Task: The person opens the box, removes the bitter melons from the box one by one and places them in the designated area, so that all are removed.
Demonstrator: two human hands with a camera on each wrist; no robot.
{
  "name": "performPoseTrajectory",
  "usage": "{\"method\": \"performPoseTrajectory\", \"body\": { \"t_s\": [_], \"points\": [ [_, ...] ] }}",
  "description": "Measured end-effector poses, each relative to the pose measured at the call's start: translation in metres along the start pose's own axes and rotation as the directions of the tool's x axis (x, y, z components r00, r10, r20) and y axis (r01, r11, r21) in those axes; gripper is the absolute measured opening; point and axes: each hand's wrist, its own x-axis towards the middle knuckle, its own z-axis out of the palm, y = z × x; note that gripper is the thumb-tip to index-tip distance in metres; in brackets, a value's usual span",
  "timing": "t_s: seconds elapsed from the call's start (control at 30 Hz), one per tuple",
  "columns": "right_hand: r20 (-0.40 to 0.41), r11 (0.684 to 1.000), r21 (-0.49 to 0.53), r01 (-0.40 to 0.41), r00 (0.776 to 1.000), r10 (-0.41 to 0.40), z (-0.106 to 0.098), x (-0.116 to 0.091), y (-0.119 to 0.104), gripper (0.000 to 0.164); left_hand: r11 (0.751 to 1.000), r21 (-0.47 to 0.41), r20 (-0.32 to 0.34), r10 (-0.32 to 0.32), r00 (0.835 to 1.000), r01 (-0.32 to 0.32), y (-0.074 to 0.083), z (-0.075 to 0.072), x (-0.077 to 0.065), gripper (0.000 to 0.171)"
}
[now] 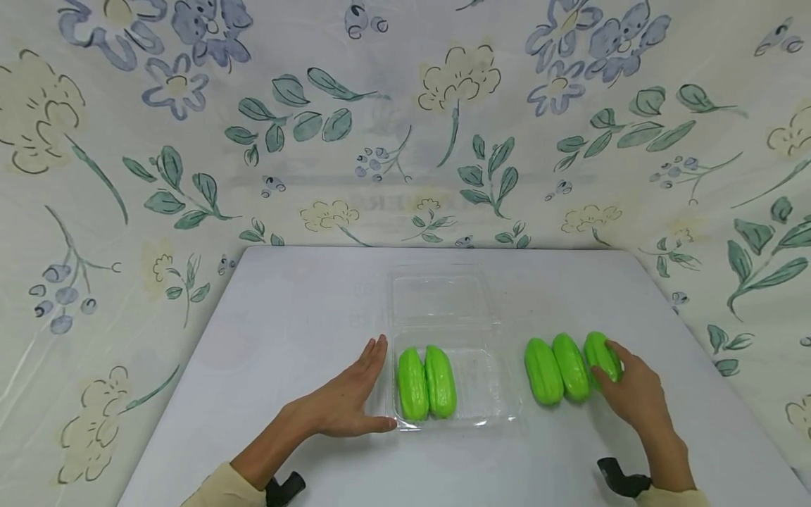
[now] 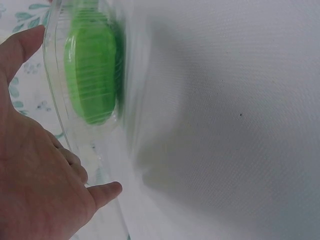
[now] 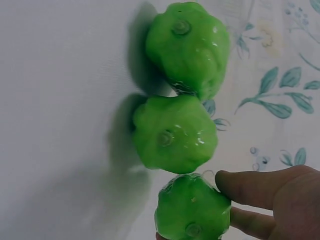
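Head view: right hand (image 1: 636, 389) pinches one partly hidden green oblong vegetable (image 1: 599, 353), two leftward; beside spread left hand (image 1: 345, 401), clear plastic box (image 1: 484, 384) holds two.

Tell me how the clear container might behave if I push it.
The clear container probably flexes, since its walls look thin. The two green vegetables on its left side may make it swivel. Its lid, lying open behind, could drag along.

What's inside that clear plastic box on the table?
Two green, ridged, vegetable-like pieces lie side by side at the left of the clear plastic box. Nothing else shows inside. Whatever is directly beneath the pieces is covered by them and cannot be seen.
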Motion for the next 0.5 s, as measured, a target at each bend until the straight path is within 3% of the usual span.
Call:
{"method": "performPoseTrajectory", "body": {
  "t_s": [0.23,0.5],
  "points": [
    [0.056,1.000,0.000,-0.015,0.998,0.015,0.0066,-0.0016,0.0037,0.059,1.000,-0.006,-0.003,0.002,1.000,-0.002,0.0002,0.0008,-0.0004,0.118],
    [0.016,1.000,0.023,0.020,1.000,-0.021,0.0069,-0.0035,0.0059,0.056,1.000,-0.005,-0.002,-0.002,1.000,0.002,0.0006,0.0009,0.0002,0.118]
  ]
}}
